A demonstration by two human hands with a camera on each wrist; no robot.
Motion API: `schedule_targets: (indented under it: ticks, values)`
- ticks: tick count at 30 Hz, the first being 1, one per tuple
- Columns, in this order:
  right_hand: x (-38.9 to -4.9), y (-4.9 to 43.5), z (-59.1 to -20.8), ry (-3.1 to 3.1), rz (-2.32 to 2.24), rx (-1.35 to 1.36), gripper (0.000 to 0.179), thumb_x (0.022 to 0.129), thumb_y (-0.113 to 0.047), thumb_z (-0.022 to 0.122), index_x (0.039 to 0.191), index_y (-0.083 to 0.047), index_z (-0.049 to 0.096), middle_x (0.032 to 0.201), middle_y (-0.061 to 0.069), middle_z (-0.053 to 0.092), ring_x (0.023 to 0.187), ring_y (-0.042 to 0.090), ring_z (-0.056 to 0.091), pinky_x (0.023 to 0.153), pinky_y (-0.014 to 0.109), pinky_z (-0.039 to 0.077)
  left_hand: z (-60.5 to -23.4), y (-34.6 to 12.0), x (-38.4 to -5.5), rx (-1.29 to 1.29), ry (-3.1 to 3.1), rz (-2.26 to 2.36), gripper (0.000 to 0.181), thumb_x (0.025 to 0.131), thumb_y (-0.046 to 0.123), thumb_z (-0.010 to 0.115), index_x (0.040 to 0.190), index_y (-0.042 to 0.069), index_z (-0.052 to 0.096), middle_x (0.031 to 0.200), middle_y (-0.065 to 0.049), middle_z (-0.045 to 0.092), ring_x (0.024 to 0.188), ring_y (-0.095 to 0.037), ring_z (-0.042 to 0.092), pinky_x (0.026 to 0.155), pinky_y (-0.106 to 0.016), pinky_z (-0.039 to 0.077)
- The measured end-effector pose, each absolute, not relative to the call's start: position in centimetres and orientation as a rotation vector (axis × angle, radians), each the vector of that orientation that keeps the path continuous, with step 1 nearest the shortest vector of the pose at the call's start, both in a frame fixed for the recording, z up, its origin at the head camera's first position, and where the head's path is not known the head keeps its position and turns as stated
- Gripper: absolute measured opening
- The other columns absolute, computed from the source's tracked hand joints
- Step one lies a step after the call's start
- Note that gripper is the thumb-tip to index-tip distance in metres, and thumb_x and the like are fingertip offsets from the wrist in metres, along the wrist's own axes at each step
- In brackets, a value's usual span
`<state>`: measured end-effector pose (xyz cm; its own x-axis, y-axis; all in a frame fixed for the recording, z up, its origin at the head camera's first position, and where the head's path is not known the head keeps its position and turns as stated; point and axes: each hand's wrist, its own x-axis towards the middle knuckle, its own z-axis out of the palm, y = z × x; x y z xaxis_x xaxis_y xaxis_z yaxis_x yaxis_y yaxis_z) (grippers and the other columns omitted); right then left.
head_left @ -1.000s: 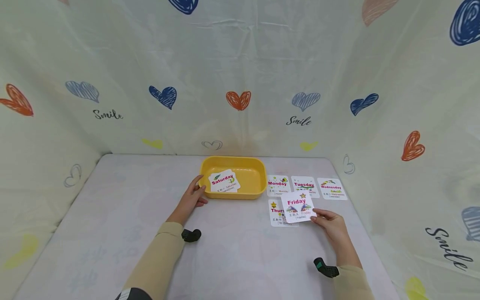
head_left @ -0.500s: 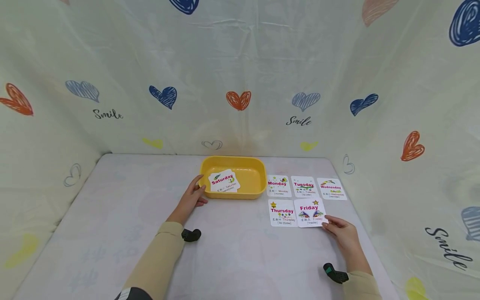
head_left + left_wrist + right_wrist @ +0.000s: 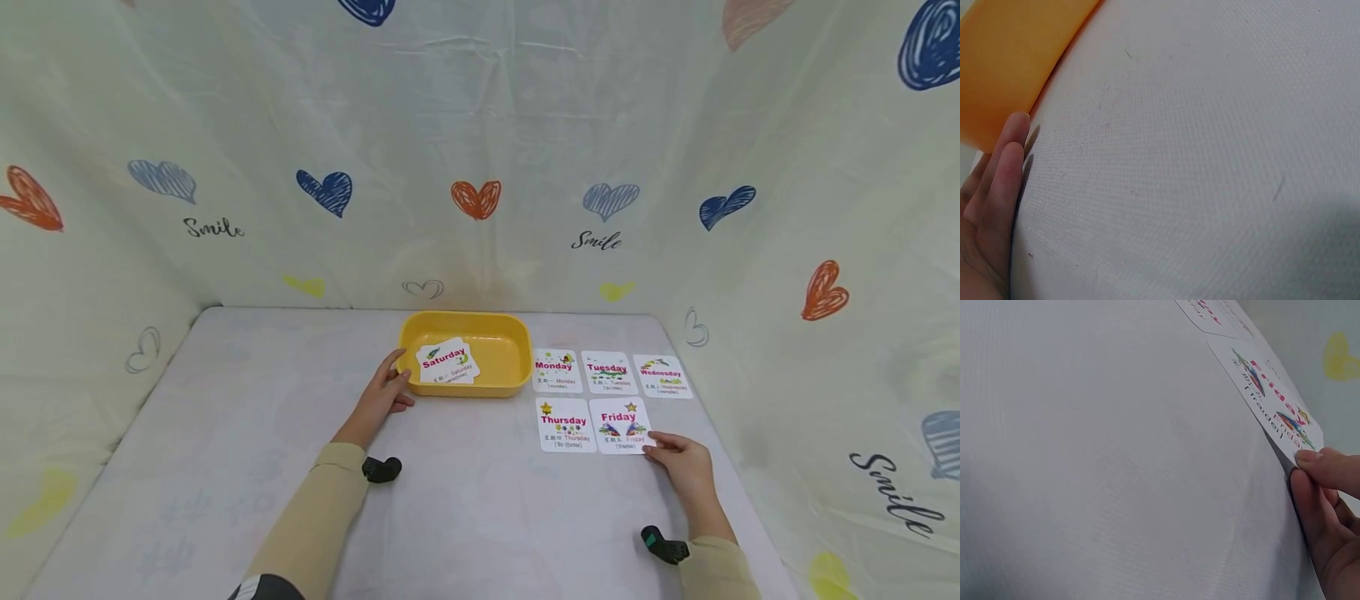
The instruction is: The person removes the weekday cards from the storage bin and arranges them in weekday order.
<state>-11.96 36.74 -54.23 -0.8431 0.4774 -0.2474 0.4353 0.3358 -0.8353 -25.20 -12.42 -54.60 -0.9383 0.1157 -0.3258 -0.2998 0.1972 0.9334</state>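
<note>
My right hand (image 3: 684, 468) pinches the lower right corner of the white Friday card (image 3: 621, 425) between thumb and finger. In the right wrist view that corner of the Friday card (image 3: 1272, 403) is slightly raised off the table. The Thursday card (image 3: 564, 425) lies directly to its left. My left hand (image 3: 377, 400) holds the near left corner of a yellow tray (image 3: 504, 385), its fingertips at the rim. In the left wrist view two fingers lie against the outer wall of the tray (image 3: 1013, 56). A Saturday card (image 3: 447, 363) lies in the tray, on top of at least one other card.
Above the Thursday and Friday cards lie the Monday (image 3: 557, 372), Tuesday (image 3: 610, 373) and Wednesday (image 3: 663, 377) cards in a row. A white cloth covers the table (image 3: 480, 508). Behind it hangs a pale curtain (image 3: 405, 108) printed with hearts.
My right hand has moved the Friday card right and down, off the Thursday card, to lie beside it. My left hand and the tray have stayed in place.
</note>
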Motion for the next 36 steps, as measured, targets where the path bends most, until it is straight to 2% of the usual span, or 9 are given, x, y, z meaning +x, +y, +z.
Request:
schedule_targets:
  ticks: [11, 21, 32, 36]
  values:
    - [-12.5, 37.0, -53.8, -2.643, 1.441, -0.900, 0.032, 0.083, 0.000, 0.073, 0.113, 0.011, 0.066, 0.084, 0.008, 0.062, 0.071, 0.014, 0.055, 0.056, 0.020, 0.050, -54.8, -12.5, -25.2, -0.162, 2.174, 1.782, 0.056, 0.101, 0.042, 0.050, 0.151, 0.042, 0.026, 0.140, -0.013, 0.033, 0.086, -0.023, 0.065, 0.076, -0.029, 0.053]
    - [-13.1, 37.3, -53.3, -2.751, 1.435, -0.961, 0.033, 0.085, -0.004, 0.072, 0.114, 0.010, 0.066, 0.096, 0.015, 0.062, 0.072, 0.018, 0.058, 0.059, 0.024, 0.051, -54.9, -12.5, -25.2, -0.160, 2.166, 1.785, 0.056, 0.100, 0.044, 0.050, 0.151, 0.043, 0.026, 0.139, -0.012, 0.034, 0.087, -0.023, 0.065, 0.079, -0.030, 0.052]
    - [-13.7, 37.3, -52.3, -2.858, 1.377, -0.926, 0.028, 0.082, -0.002, 0.074, 0.107, 0.009, 0.067, 0.077, 0.007, 0.067, 0.066, 0.018, 0.056, 0.058, 0.028, 0.047, -54.8, -12.5, -25.2, -0.167, 2.157, 1.786, 0.056, 0.100, 0.044, 0.050, 0.151, 0.044, 0.026, 0.140, -0.012, 0.033, 0.087, -0.023, 0.065, 0.079, -0.030, 0.052]
    - [-13.5, 37.2, -52.2, -2.896, 1.285, -0.874, 0.031, 0.081, -0.004, 0.074, 0.108, 0.008, 0.068, 0.080, 0.008, 0.062, 0.072, 0.021, 0.052, 0.060, 0.030, 0.043, -54.9, -12.5, -25.3, -0.167, 2.154, 1.784, 0.056, 0.100, 0.044, 0.050, 0.151, 0.043, 0.025, 0.141, -0.012, 0.032, 0.087, -0.023, 0.065, 0.078, -0.030, 0.052]
